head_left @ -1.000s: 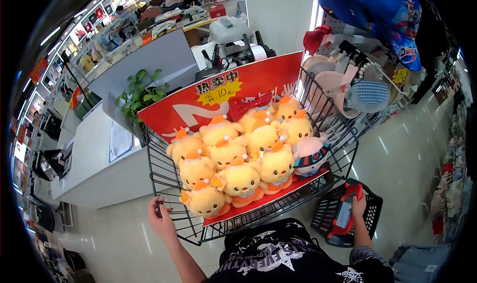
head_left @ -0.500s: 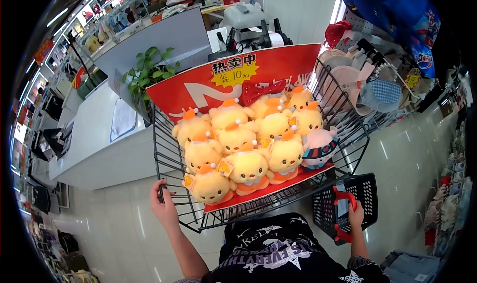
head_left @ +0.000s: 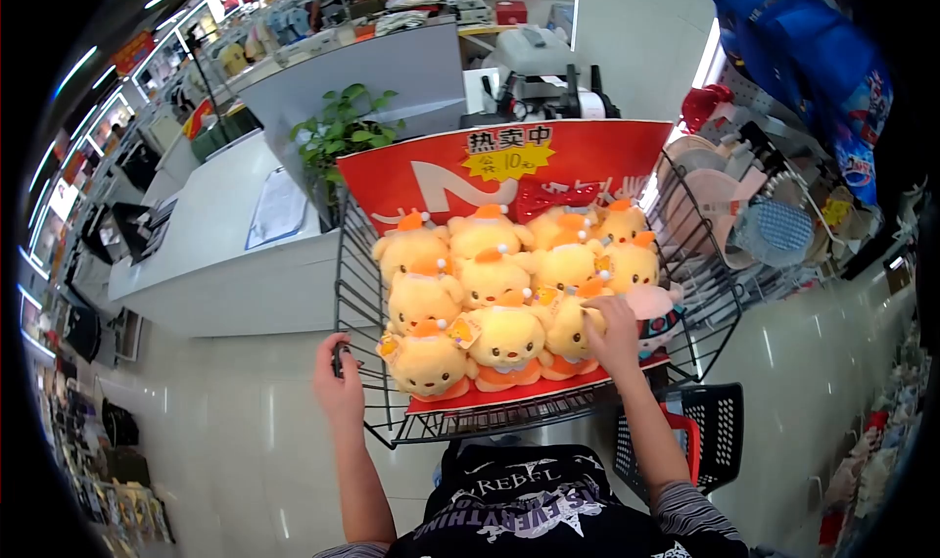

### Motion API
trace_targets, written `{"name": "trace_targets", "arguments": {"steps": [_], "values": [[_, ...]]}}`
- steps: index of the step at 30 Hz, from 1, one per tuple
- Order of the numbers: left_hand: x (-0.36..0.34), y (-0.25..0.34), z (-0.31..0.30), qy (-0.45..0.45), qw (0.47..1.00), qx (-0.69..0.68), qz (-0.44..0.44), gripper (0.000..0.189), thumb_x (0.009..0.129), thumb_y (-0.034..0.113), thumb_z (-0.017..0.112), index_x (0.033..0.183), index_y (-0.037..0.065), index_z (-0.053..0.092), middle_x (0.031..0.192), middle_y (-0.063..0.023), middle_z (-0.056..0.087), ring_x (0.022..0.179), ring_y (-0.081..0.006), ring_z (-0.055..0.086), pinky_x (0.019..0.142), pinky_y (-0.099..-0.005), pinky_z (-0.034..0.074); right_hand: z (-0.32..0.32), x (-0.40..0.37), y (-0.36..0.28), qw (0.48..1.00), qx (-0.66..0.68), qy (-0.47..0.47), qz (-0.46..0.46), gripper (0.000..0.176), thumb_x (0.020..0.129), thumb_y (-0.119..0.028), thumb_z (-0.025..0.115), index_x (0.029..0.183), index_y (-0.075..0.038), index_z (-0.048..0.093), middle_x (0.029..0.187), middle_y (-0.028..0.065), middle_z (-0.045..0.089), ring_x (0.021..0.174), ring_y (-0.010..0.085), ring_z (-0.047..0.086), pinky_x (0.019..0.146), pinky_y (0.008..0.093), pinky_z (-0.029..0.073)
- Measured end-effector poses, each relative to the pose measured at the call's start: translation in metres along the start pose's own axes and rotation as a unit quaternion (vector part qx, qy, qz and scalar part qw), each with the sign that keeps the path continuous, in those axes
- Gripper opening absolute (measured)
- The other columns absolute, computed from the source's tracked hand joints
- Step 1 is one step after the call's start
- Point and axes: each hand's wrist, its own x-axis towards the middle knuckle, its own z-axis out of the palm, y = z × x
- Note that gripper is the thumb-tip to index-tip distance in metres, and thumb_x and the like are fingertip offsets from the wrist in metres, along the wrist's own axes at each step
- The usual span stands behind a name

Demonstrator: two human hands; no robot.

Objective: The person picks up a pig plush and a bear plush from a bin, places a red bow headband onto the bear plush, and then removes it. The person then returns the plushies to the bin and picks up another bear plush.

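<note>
where the right hand (head_left: pixel 616 335) rests, front-row yellow plush toy (head_left: pixel 563 327) touching beneath, grip unclear

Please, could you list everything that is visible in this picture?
Wire basket: 1, black, centre
Yellow plush toys: about 11, yellow and orange, in wire basket
Pink plush toy: 1, pink, basket's right end, partly hidden
Sign: 1, red, basket's back
Bow: 1, red, against sign
Shopping basket: 1, black with red handle, lower right
Plant: 1, green, behind sign
Counter: 1, white, left
Hanging package: blue, upper right, count unclear
Background goods: many, mixed colours, uncountable
Shirt: 1, black with print, bottom
Left hand: 1, bare, wire basket's left edge
Right hand: 1, bare, on front-row yellow toy
</note>
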Motion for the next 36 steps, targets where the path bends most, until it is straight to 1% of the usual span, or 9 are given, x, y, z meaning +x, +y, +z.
{"name": "trace_targets", "arguments": {"steps": [1, 3, 7, 18, 25, 27, 31, 32, 36], "values": [[0.0, -0.003, 0.0, -0.003, 1.0, -0.009, 0.004, 0.019, 0.08, 0.002, 0.043, 0.096, 0.003, 0.052, 0.083, -0.0039, 0.054, 0.061, -0.0095, 0.053, 0.056, -0.0212, 0.041, 0.014, 0.012, -0.007, 1.0, 0.01, -0.001, -0.005, 0.016, 0.07, -0.01, 0.056, 0.085, -0.004, 0.056, 0.083, 0.013, 0.056, 0.083, 0.0303, 0.052, 0.074, 0.039, 0.04], [0.0, -0.003, -0.001, 0.001, 1.0, 0.003, 0.011, 0.02, 0.079, 0.001, 0.043, 0.097, 0.003, 0.052, 0.083, -0.0039, 0.055, 0.062, -0.0092, 0.054, 0.055, -0.021, 0.041, 0.046, 0.026, -0.01, 0.991, 0.061, -0.121, -0.015, 0.02, 0.072, -0.014, 0.057, 0.089, -0.004, 0.057, 0.085, 0.0134, 0.056, 0.084, 0.0291, 0.053, 0.075, 0.0389, 0.04], [-0.002, 0.003, 0.002, 0.011, 1.0, 0.013, 0.003, 0.021, 0.078, 0.001, 0.044, 0.097, 0.003, 0.053, 0.083, -0.0046, 0.056, 0.062, -0.009, 0.054, 0.053, -0.0204, 0.041, 0.108, 0.023, 0.009, 0.985, 0.016, -0.169, -0.026, 0.024, 0.073, -0.018, 0.056, 0.093, -0.004, 0.056, 0.084, 0.0123, 0.057, 0.083, 0.0275, 0.053, 0.075, 0.0373, 0.04], [0.0, 0.005, 0.004, 0.015, 0.999, 0.05, -0.001, 0.021, 0.076, -0.001, 0.044, 0.095, 0.002, 0.053, 0.087, -0.0072, 0.058, 0.063, -0.011, 0.057, 0.055, -0.0211, 0.045, 0.114, 0.001, 0.01, 0.999, 0.026, -0.024, -0.031, 0.026, 0.074, -0.023, 0.058, 0.091, -0.004, 0.057, 0.076, 0.0114, 0.057, 0.076, 0.0265, 0.053, 0.074, 0.036, 0.039], [0.002, -0.001, 0.001, -0.029, 0.999, 0.004, -0.043, 0.026, 0.074, -0.002, 0.045, 0.098, 0.004, 0.05, 0.091, -0.0066, 0.056, 0.066, -0.0092, 0.055, 0.058, -0.0207, 0.042, 0.102, -0.006, 0.014, 0.987, 0.136, -0.017, -0.077, 0.022, 0.066, -0.023, 0.065, 0.07, -0.005, 0.053, 0.068, 0.0084, 0.052, 0.069, 0.0262, 0.051, 0.07, 0.0354, 0.039], [0.004, -0.004, 0.0, -0.041, 0.999, 0.022, -0.018, 0.026, 0.075, -0.003, 0.042, 0.099, 0.005, 0.049, 0.096, -0.0054, 0.056, 0.067, -0.0104, 0.058, 0.045, -0.0171, 0.036, 0.101, -0.012, 0.015, 0.985, 0.155, -0.026, -0.072, 0.023, 0.064, -0.023, 0.066, 0.065, -0.005, 0.051, 0.066, 0.0081, 0.051, 0.067, 0.0263, 0.05, 0.067, 0.0353, 0.039], [0.002, -0.001, 0.006, 0.001, 0.999, 0.016, -0.028, 0.024, 0.074, -0.003, 0.042, 0.096, 0.005, 0.05, 0.093, -0.0047, 0.057, 0.064, -0.0096, 0.057, 0.043, -0.0174, 0.035, 0.107, -0.018, 0.015, 0.983, 0.169, 0.022, -0.075, 0.022, 0.064, -0.019, 0.065, 0.062, -0.006, 0.048, 0.063, 0.0091, 0.047, 0.063, 0.0278, 0.048, 0.062, 0.0359, 0.038], [0.002, 0.007, 0.008, 0.021, 0.999, -0.002, -0.043, 0.02, 0.073, -0.002, 0.045, 0.092, 0.002, 0.053, 0.086, -0.0055, 0.056, 0.062, -0.0101, 0.055, 0.054, -0.0205, 0.043, 0.108, -0.018, 0.015, 0.984, 0.163, 0.021, -0.07, 0.021, 0.064, -0.018, 0.064, 0.062, -0.005, 0.048, 0.063, 0.009, 0.047, 0.063, 0.0278, 0.048, 0.061, 0.0362, 0.038], [0.002, 0.008, 0.01, 0.056, 0.997, 0.036, -0.027, 0.017, 0.072, -0.002, 0.046, 0.087, 0.002, 0.055, 0.074, -0.0058, 0.057, 0.056, -0.0106, 0.057, 0.047, -0.0209, 0.042, 0.111, -0.017, 0.013, 0.984, 0.162, 0.014, -0.067, 0.016, 0.068, -0.012, 0.059, 0.062, -0.004, 0.047, 0.063, 0.01, 0.046, 0.062, 0.0288, 0.047, 0.059, 0.0366, 0.036]]}}
